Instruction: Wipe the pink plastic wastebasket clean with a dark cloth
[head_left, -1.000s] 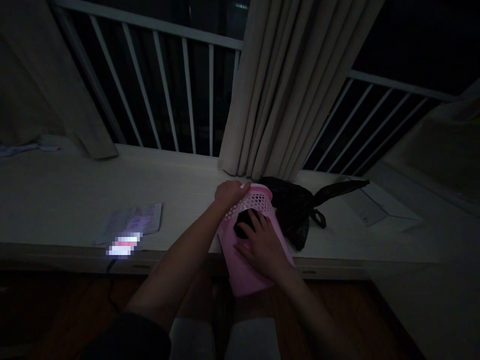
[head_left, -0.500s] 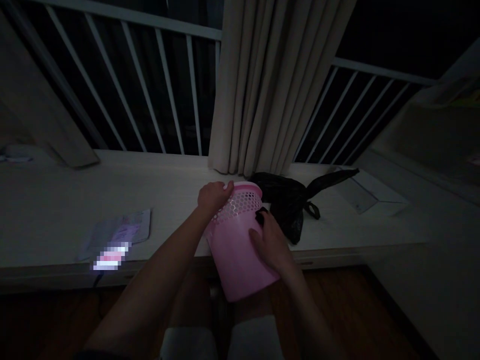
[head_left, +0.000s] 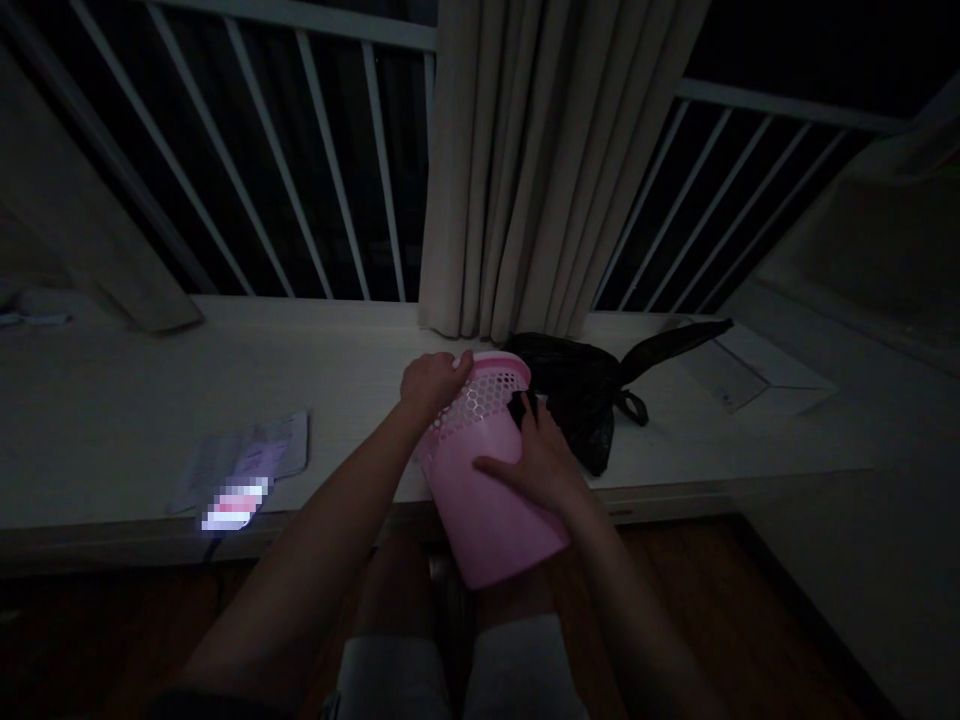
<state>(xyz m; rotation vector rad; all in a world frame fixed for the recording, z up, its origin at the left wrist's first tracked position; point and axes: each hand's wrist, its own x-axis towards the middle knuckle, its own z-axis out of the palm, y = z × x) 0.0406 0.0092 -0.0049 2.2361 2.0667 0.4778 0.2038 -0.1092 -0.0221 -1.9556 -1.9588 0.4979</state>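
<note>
A pink plastic wastebasket [head_left: 495,490] with a honeycomb-holed band below its rim is tilted above my legs, its rim end away from me. My left hand [head_left: 435,385] is closed over the rim at its left side, thumb on top. My right hand [head_left: 544,455] lies along the basket's right side with the thumb stretched out. Under its fingers is a small black cloth-like piece [head_left: 520,406], pressed to the wall by the holes; its exact kind is too dark to tell. Just behind, a knotted black plastic bag [head_left: 600,400] rests on the sill.
The white window sill [head_left: 360,350] runs across in front of me. On it lie papers [head_left: 262,450] and a lit phone-like screen [head_left: 234,503] at left, and a white box [head_left: 757,375] at right. A beige curtain [head_left: 517,180] hangs before white railings [head_left: 315,150].
My right thumb has spread further out from the fingers, and the black piece has shifted slightly up the wall. My left hand keeps its hold on the rim. The view has shifted slightly.
</note>
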